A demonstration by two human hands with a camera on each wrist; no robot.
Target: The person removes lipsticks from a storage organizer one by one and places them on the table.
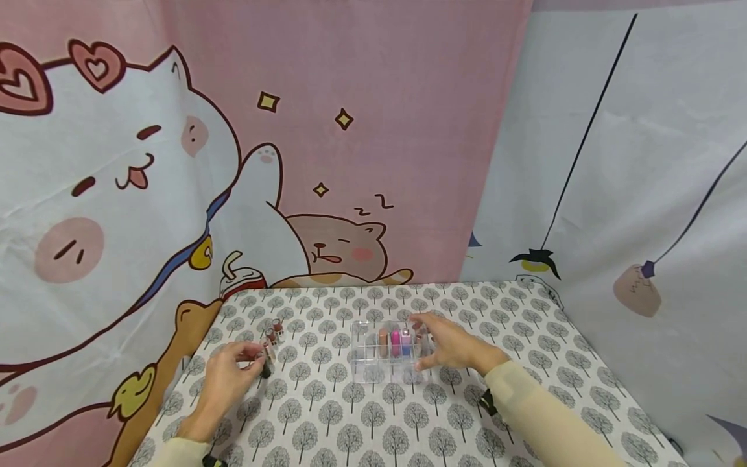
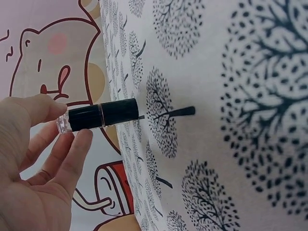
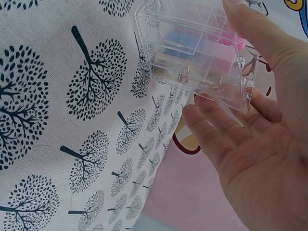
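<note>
In the left wrist view, my left hand (image 2: 43, 154) pinches a black lipstick tube (image 2: 103, 114) with a clear end between thumb and fingers. Its dark end points toward the tablecloth. Just beyond that hand, lipsticks with reddish-brown tops (image 1: 277, 326) stand in a short row at the table's left. A clear plastic organizer (image 1: 366, 373) with compartments sits near the middle. My right hand (image 1: 452, 344) grips its right end, thumb toward the front and fingers at the back. Inside stand an orange-brown tube (image 1: 382, 342), a bright pink tube (image 1: 396, 344) and a pink-and-blue tube (image 1: 406, 344).
A white tablecloth (image 1: 350, 438) printed with grey trees covers the table. Behind it hangs a pink cloth (image 1: 397, 130) with cartoon animals, and a pale cloth (image 1: 642, 162) hangs along the right side.
</note>
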